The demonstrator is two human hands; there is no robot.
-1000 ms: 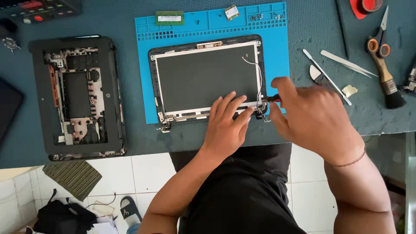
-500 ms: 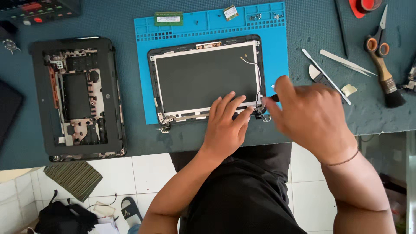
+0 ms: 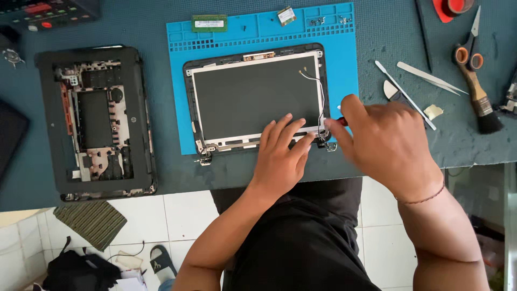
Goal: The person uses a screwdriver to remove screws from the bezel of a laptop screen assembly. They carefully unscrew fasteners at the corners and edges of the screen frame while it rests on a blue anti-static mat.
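The left hand (image 3: 280, 159) lay flat with its fingers spread, pressing down the bottom edge of the laptop screen panel (image 3: 256, 99), which sat on the blue mat (image 3: 344, 59) in the middle of the table. The right hand (image 3: 385, 143) was curled around a small tool with a red handle (image 3: 341, 122) at the panel's bottom right hinge (image 3: 325, 141) — it looked like screw work there, which needs a steady tip. The mat's little top trays held a green memory stick (image 3: 209, 23), a small card (image 3: 286, 15) and tiny bits.
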